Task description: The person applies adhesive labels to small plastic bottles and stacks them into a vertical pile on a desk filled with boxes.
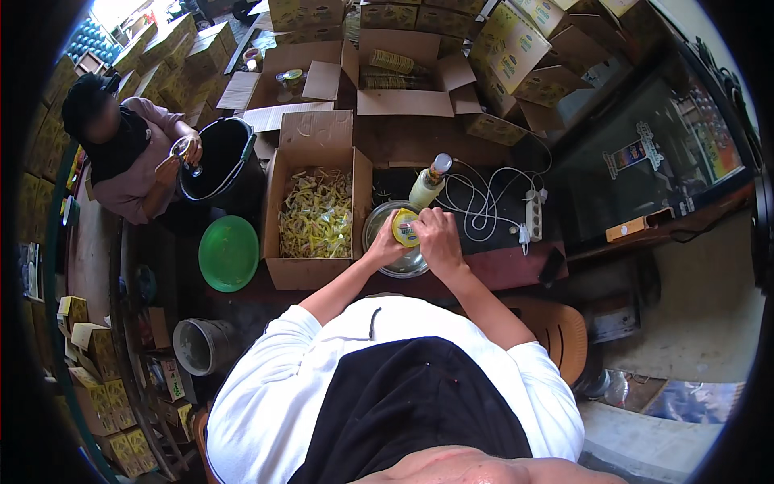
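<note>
My left hand (386,243) grips a small round tub with a yellow printed lid (405,228) over a clear bowl (404,266). My right hand (440,242) touches the lid's right edge with bent fingers; whether it holds anything else I cannot tell. Just behind the bowl stands a bottle of pale contents (426,189) with a clear cap. Left of the bowl, an open cardboard box (309,275) is filled with yellow and clear strips (315,215). The tub's lower part is mostly hidden by my hands.
A green round lid or basin (228,254) lies left of the box, near a large black bucket (221,163). At left, a co-worker (136,145) holds a clear container. White cables and a power strip (534,215) lie right. Open cartons (405,104) stand behind; a glass-doored cabinet (647,151) stands right.
</note>
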Available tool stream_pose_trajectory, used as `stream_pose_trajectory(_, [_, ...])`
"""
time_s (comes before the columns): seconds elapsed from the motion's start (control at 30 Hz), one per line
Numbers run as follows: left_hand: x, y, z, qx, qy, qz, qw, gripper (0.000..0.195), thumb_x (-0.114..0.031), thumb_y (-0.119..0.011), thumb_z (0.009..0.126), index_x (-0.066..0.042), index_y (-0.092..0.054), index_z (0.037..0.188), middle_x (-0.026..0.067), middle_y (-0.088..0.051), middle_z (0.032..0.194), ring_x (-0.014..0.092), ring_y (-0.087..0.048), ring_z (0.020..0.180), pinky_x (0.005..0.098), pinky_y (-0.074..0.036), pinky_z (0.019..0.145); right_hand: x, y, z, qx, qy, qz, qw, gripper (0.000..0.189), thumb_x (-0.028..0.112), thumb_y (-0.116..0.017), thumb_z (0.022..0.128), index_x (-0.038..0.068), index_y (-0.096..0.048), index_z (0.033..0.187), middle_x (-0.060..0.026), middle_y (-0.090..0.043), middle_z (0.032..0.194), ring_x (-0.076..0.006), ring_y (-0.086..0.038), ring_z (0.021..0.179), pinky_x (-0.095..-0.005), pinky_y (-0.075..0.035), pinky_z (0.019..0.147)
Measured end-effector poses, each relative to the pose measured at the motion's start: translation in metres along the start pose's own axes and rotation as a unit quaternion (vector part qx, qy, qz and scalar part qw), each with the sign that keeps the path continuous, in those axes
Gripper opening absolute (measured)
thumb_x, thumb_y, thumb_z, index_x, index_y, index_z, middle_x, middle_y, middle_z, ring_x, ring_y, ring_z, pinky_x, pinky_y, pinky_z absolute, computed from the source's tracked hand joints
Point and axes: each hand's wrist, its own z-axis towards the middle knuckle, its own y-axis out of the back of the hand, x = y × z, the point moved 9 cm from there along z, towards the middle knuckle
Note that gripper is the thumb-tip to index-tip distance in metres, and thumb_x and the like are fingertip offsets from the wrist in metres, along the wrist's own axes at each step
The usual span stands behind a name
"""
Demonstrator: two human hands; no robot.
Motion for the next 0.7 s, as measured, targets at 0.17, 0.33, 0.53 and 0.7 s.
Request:
stream_pose_trajectory(0.17, [-0.013,0.004,0.000,-0.035,-0.036,0.022,0.998,0.077,-0.011,-0.083,0.062,-0.004,-0.042,0.127,0.0159,-0.057,0.115,0.031,-0.058,0.109,0.0379,-0.046,0.095,-0.004,-0.014,-0.001,0.012,0.027,0.000,1.000,0.013,0.012,-0.059,0.079,0.009,-0.069,0.086,-0.0040,-0.058,0.090,-0.0209,-0.055,0.091,-0.0356,-0.042,0.081])
stream_pose_trajectory(0.33, [-0.009,0.011,0.000,-0.026,0.015,-0.037,0.999,0.076,-0.004,-0.081,0.063,-0.004,-0.042,0.128,0.0120,-0.058,0.113,0.024,-0.058,0.106,0.0349,-0.046,0.095,-0.031,-0.015,-0.004,0.026,-0.021,0.003,0.999,0.012,0.012,-0.058,0.081,0.010,-0.069,0.083,-0.0044,-0.058,0.088,-0.0212,-0.056,0.092,-0.0372,-0.042,0.082])
stream_pose_trajectory(0.53, [0.012,0.003,0.001,-0.019,0.015,-0.131,0.991,0.085,-0.002,-0.078,0.065,0.000,-0.032,0.136,0.0143,-0.052,0.123,0.024,-0.053,0.116,0.0327,-0.041,0.102,-0.047,0.012,0.002,0.033,-0.132,0.029,0.990,0.010,0.008,-0.063,0.080,0.010,-0.072,0.085,-0.0070,-0.061,0.088,-0.0241,-0.059,0.090,-0.0398,-0.042,0.082])
stream_pose_trajectory(0.7, [0.050,-0.005,0.003,-0.008,0.017,-0.095,0.995,0.099,-0.006,-0.077,0.069,0.004,-0.015,0.146,0.0204,-0.042,0.135,0.030,-0.044,0.128,0.0353,-0.034,0.109,-0.043,0.003,0.004,0.021,-0.175,0.036,0.984,0.006,0.012,-0.067,0.081,0.011,-0.071,0.084,-0.0062,-0.062,0.089,-0.0241,-0.060,0.091,-0.0400,-0.042,0.080])
